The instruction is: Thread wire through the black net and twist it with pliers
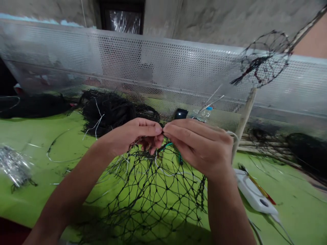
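A black knotted net (163, 190) hangs below my hands and spreads over the green table toward me. My left hand (141, 134) is closed, thumb and fingers pinching the gathered top of the net. My right hand (201, 143) meets it fingertip to fingertip, its fingers pressed together on the same dark strands. The exact spot between the fingertips is small and partly hidden. Just behind my right hand, a green-handled tool (180, 158) shows in part.
A heap of black cord (109, 109) lies at the back left, with silvery bundles (14, 165) at far left. To the right are a white power strip (255, 194), a yellow-red tool (263, 190) and a wooden post (244, 119) below a hanging net loop (265, 61). A perforated metal panel (178, 64) stands behind.
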`<state>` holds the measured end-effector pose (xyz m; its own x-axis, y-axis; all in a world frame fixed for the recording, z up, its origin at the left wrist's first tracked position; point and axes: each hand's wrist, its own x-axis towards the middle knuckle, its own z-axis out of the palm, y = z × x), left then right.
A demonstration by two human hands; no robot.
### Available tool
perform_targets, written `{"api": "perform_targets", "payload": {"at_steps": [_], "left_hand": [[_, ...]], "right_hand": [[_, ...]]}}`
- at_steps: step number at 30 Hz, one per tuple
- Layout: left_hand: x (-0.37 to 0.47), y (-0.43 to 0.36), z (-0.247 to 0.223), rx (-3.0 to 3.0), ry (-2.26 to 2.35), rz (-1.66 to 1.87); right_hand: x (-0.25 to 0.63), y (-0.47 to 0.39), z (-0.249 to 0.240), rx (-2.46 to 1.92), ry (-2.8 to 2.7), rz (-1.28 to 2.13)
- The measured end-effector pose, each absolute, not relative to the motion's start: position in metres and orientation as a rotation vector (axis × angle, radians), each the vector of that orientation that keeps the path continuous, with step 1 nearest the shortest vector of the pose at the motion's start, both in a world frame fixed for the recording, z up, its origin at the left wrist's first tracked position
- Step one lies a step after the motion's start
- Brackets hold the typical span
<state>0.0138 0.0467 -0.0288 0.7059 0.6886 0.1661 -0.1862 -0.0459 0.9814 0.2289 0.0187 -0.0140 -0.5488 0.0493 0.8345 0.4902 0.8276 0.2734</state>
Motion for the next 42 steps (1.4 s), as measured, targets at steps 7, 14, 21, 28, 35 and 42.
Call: {"api": "perform_targets", "payload": {"at_steps": [7, 14, 21, 28, 35, 42], "left_hand": [[0.011, 0.042, -0.023, 1.474, 0.430, 0.760], [0.008, 0.036, -0.016, 1.684, 0.517, 0.869], [0.011, 0.022, -0.012, 2.161, 0.848, 1.102], [0.013, 0.017, -0.022, 2.885, 0.972, 1.363], [0.015, 0.013, -0.024, 3.038, 1.081, 1.266], [0.023, 0.009, -0.024, 3.071, 1.183, 1.281]], "right_hand": [[0.228, 0.010, -0.010, -0.390, -2.131, -0.588], [0.228, 0.002, -0.009, -0.479, -2.159, -0.486], [0.225, 0.001, -0.008, -0.701, -2.160, -0.404], [0.225, 0.002, -0.005, -0.771, -2.101, -0.262], [0.228, 0.000, -0.003, -0.844, -2.044, -0.226], [0.227, 0.000, -0.004, -0.824, -2.015, -0.220]]}}
